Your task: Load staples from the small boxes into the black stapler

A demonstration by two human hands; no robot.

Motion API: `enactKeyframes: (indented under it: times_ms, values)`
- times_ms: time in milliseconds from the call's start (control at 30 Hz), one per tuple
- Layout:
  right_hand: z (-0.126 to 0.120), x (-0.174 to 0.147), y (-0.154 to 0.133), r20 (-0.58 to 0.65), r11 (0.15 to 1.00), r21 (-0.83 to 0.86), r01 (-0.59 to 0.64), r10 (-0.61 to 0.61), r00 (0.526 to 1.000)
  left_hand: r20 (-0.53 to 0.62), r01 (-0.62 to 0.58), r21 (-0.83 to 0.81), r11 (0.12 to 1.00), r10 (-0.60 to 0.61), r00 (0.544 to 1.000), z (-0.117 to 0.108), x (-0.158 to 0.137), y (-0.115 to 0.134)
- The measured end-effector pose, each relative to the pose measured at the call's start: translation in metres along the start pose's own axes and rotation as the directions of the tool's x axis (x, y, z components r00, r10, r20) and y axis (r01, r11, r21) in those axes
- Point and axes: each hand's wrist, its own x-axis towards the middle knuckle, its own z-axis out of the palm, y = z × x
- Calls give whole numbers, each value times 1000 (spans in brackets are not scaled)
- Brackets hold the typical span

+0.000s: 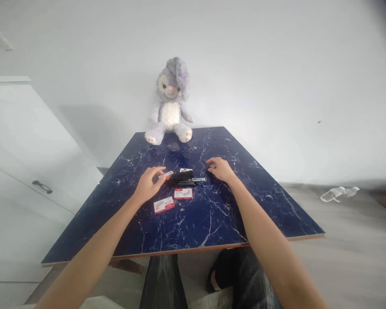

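A black stapler (179, 177) with an orange rear end lies at the middle of the table, its metal staple tray (198, 179) sticking out to the right. My left hand (148, 184) is at the stapler's orange end, thumb close to or touching it, with a gap between thumb and fingers. To the right of the tray, my right hand (221, 170) is apart from the stapler, fingers loosely bent and nothing visible in them. Two red-and-white staple boxes, one nearer (164, 205) and one just below the stapler (183, 194), lie in front. Another small box (166, 174) is partly hidden behind the stapler.
A grey plush rabbit (170, 103) sits at the far edge of the dark blue marbled table (212, 223), against the wall. A white cabinet (22, 180) stands at left. Clear plastic bottles (339, 194) lie on the floor at right.
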Motion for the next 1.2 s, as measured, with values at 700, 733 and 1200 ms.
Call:
enactKeyframes:
  times_ms: [700, 733, 1200]
  values:
    - [-32, -1, 34, 61, 971, -215, -100, 116, 991, 282, -61, 198, 978, 3, 959, 6, 2, -10]
    - [-35, 0, 36, 96, 974, -208, -93, 115, 989, 293, -59, 207, 976, -4, 956, 6, 2, -9]
    - [-6, -19, 0, 133, 920, 390, 33, -92, 987, 311, -50, 283, 958, -42, 950, 9, 2, 5]
